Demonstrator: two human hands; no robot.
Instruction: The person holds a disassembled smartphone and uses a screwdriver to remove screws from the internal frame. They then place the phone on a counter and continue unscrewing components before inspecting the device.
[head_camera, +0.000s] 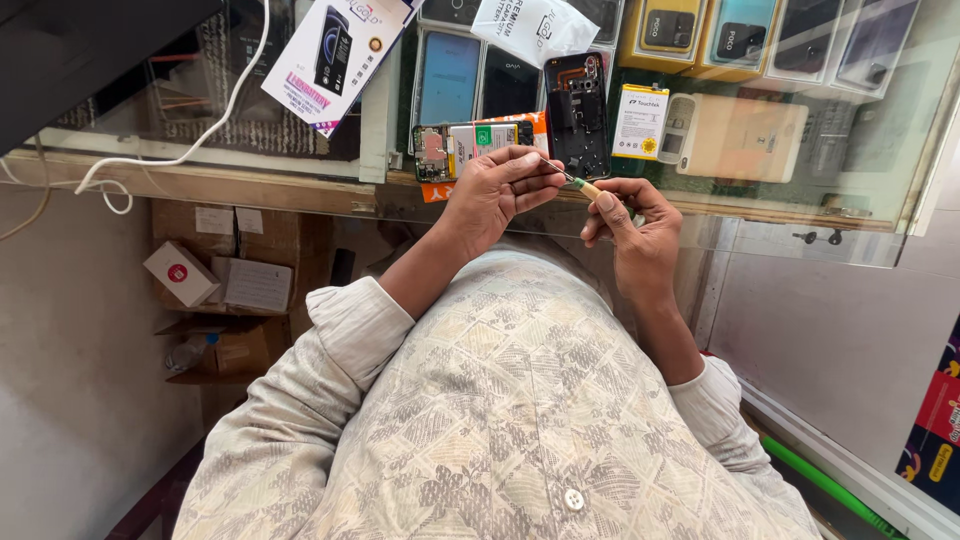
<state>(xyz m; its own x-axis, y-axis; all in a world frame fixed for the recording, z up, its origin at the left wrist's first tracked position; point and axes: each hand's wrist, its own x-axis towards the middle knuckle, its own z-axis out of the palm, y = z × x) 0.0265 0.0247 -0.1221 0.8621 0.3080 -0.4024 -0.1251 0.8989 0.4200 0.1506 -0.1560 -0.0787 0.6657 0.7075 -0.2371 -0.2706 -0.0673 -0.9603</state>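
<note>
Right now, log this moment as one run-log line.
left hand: pinches screwdriver tip | right hand: grips screwdriver handle | opened phone: lies on glass counter beyond hands | black back cover: beside phone

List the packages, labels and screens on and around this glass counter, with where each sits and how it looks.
White flat box with a phone picture: top left, tilted on the glass.
White plastic pouch: top centre.
Blue phone screen: under the glass, left of a dark one.
White-and-yellow battery label: right of the opened black phone.
Yellow box and teal box: top right.
Small white box, red dot: lower shelf, left.
</note>
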